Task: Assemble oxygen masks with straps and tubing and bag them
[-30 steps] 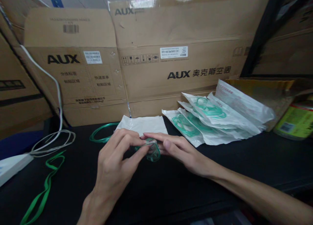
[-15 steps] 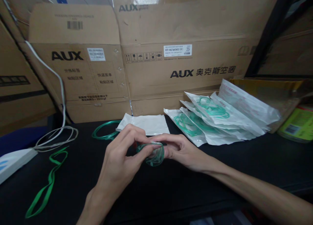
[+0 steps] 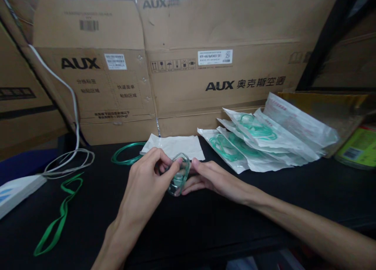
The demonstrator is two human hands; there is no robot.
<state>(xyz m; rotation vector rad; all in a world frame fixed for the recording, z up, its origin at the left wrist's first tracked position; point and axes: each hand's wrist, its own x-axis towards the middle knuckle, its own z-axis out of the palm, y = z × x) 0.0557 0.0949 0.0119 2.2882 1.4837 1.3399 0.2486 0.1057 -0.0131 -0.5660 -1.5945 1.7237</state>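
Two bare hands are hovering over the black bench (image 3: 205, 231), one clear plastic mask (image 3: 179, 175) (green-tinted, see-through) sitting between them. Left hand (image 3: 149, 178) is holding it, thumb pressing the near face, other fingers going partly out of sight behind. Right hand (image 3: 216, 180) is keeping its thumb and fingers apart, a gap showing; its fingertips are lying at the mask's right edge, and whether they are touching I can't tell.

Beyond both hands, a flat white packet (image 3: 176, 146) is lying on the bench; coiled green tubing (image 3: 126, 162) is resting just left of it, beyond the left hand. Farther left of that hand, a green strap (image 3: 64, 211) is lying loose, near a white power strip (image 3: 22, 193). Beyond the right hand, to its right, packets with green tubing inside (image 3: 258, 144) are piling up, overlapping. Cardboard boxes (image 3: 235, 31) are standing behind everything.
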